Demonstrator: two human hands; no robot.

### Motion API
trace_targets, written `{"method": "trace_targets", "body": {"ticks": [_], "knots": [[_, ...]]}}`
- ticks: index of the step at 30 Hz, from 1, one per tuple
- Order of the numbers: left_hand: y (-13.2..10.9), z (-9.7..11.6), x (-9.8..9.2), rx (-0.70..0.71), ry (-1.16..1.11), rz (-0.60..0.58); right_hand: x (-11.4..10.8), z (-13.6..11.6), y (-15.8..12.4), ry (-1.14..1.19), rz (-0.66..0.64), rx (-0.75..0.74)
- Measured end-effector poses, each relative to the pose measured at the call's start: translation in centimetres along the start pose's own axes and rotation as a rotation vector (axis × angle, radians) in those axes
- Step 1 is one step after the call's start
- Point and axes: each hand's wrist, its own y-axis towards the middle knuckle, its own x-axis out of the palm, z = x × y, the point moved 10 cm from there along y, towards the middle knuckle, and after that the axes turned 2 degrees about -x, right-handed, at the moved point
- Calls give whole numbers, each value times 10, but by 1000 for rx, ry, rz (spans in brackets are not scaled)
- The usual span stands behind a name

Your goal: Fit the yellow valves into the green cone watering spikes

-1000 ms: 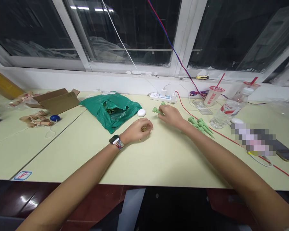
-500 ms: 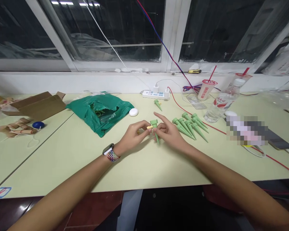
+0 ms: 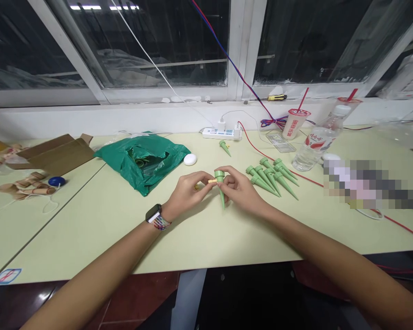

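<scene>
My right hand grips a green plant watering spike, its capped end up and its point toward the table. My left hand pinches a small yellow valve against the side of the spike, just below the cap. Whether the valve sits in the spike, I cannot tell. Another bit of yellow shows under the left fingers, mostly hidden. To the right of my hands lies a group of several green spikes. One more spike, with a yellow piece beside it, lies farther back.
A torn green plastic bag and a white round object lie left of centre. Behind stands a power strip. A water bottle, a cup and a red cable are at right; a cardboard box and wooden toys at left.
My right index finger, stretched out before, has curled in behind the spike's cap. The yellow valve now points straight at the spike's side. The view has shifted slightly.
</scene>
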Motion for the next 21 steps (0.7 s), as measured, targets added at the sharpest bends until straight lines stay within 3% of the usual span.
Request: {"method": "trace_targets", "body": {"ticks": [4,7,9,12,14,16,19,21], "knots": [[3,-21,16,-211,-357,-124,-5,-20,-2,-171,18,-130],[3,-20,23,-240,-430,-209,-6,-29,-4,-257,8,-185],[4,-13,12,-157,-283,-133,-8,-26,-3,-229,19,-156],[0,11,-7,79,11,26,-8,-20,-2,-151,32,-105],[-2,19,-10,150,72,63,-7,-21,-3,-157,33,-114],[0,11,-6,65,-41,32,-7,-32,-8,-286,54,-198],[3,-5,12,-111,-319,-122,-1,-51,-16,-603,62,-370],[2,-7,12,-112,-327,-138,0,-55,-18,-689,64,-410]]}}
